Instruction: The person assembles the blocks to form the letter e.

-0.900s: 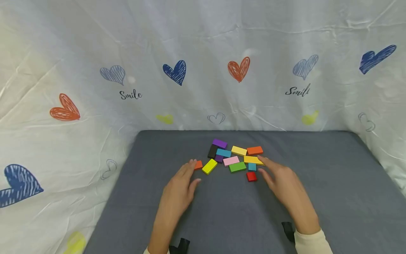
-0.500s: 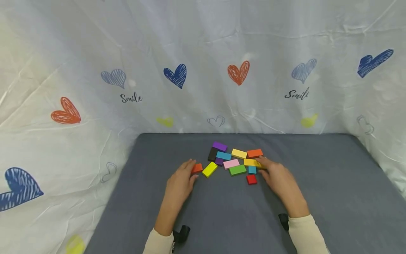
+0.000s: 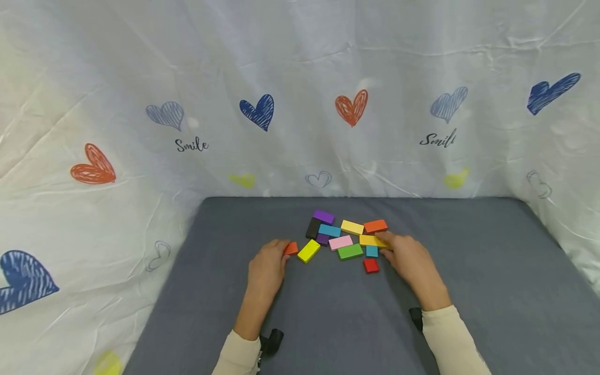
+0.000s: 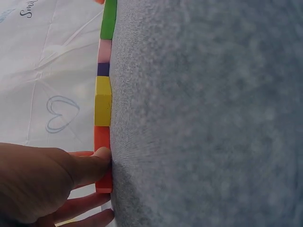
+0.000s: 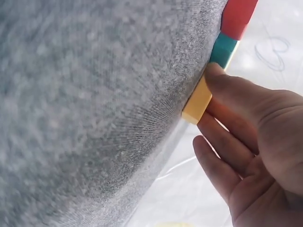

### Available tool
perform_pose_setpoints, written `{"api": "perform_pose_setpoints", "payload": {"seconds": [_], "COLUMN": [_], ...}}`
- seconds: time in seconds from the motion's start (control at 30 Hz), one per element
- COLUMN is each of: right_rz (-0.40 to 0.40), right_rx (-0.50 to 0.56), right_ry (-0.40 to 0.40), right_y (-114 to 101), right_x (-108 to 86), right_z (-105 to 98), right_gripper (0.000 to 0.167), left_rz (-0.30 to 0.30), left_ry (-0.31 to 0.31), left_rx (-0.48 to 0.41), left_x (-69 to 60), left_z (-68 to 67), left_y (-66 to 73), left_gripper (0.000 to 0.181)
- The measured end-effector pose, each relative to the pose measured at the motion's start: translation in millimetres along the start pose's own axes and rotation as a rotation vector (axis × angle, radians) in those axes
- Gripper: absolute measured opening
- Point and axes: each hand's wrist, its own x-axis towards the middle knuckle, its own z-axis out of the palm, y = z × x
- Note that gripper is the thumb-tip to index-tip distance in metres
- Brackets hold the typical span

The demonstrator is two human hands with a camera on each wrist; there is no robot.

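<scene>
— What do we see at the fingertips?
— Our left hand (image 3: 266, 268) pinches an orange block (image 3: 291, 249), left of the green block (image 3: 350, 253); our right hand (image 3: 413, 263) pinches an amber block (image 3: 371, 241), just beyond the green block's right end.
— And farther out?
— We find a bright yellow block (image 3: 309, 251) left of the green block, a red block (image 3: 371, 266) to its right, gray cloth (image 3: 347, 323) beneath it.

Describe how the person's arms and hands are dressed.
The left hand and right hand are ungloved. The left sleeve and right sleeve are plain cream, ending at the wrist. A black device sits at the left wrist, another at the right.
</scene>
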Motion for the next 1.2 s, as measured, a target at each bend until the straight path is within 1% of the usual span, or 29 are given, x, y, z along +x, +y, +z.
{"api": "perform_pose_setpoints", "payload": {"seconds": [0.2, 0.3, 0.4, 0.53, 0.7, 0.8, 0.9, 1.0, 1.2], "right_rz": [0.007, 0.009, 0.012, 0.006, -0.014, -0.027, -0.042, -0.053, -0.041], "right_rx": [-0.037, -0.043, -0.043, -0.031, -0.005, 0.007, 0.017, 0.019, 0.026], "right_ry": [0.023, 0.041, 0.065, 0.089, 0.103, 0.108, 0.097, 0.081, 0.049], "right_y": [3, 5, 4, 1, -8, -16, -25, -34, -50], "right_x": [1.2, -1.7, -7.2, -14.9, -25.8, -33.7, -40.8, -48.1, -64.9], "right_z": [-1, -3, -8, -15, -25, -29, -30, -30, -26], "right_gripper": [0.039, 0.035, 0.033, 0.035, 0.035, 0.035, 0.036, 0.036, 0.043], "left_rz": [-0.019, -0.026, -0.033, -0.038, -0.025, -0.010, 0.004, 0.014, 0.039], "left_ry": [-0.012, -0.021, -0.019, -0.006, 0.008, 0.000, -0.033, -0.091, -0.200], "left_rx": [0.014, 0.002, -0.013, -0.024, -0.030, -0.017, -0.010, -0.019, -0.044], "left_x": [1.2, -1.9, -6.0, -12.5, -23.3, -30.2, -36.3, -41.8, -53.2], "left_z": [-2.6, -6.5, -11.3, -20.3, -32.8, -39.3, -43.8, -45.6, -41.9], "left_y": [1.8, 1.2, 1.6, 5.4, 14.3, 22.1, 30.9, 40.3, 56.1], "left_gripper": [0.035, 0.034, 0.034, 0.036, 0.038, 0.040, 0.041, 0.041, 0.040]}}
